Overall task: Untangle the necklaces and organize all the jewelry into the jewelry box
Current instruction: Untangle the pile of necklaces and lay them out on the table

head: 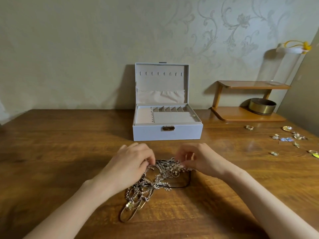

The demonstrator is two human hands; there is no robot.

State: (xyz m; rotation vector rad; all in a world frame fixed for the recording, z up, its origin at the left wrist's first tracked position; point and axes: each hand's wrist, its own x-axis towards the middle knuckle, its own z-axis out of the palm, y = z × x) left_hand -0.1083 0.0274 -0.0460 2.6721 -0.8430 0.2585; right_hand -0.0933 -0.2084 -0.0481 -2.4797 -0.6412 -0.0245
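Note:
A tangled heap of silver and gold necklaces (pixel 155 183) lies on the wooden table in front of me, with a black cord looped at its right side. My left hand (pixel 131 163) pinches chains at the heap's upper left edge. My right hand (pixel 198 159) pinches a beaded strand at the upper right edge. Behind the heap stands the white jewelry box (pixel 167 133), its lid upright and open, showing beige compartments and a row of hooks in the lid.
Several small earrings and rings (pixel 291 137) lie scattered at the table's right. A wooden two-tier shelf (pixel 248 116) holding a brass round tin (pixel 262 106) stands at the back right against the wall. The table (pixel 60 152) stretches left.

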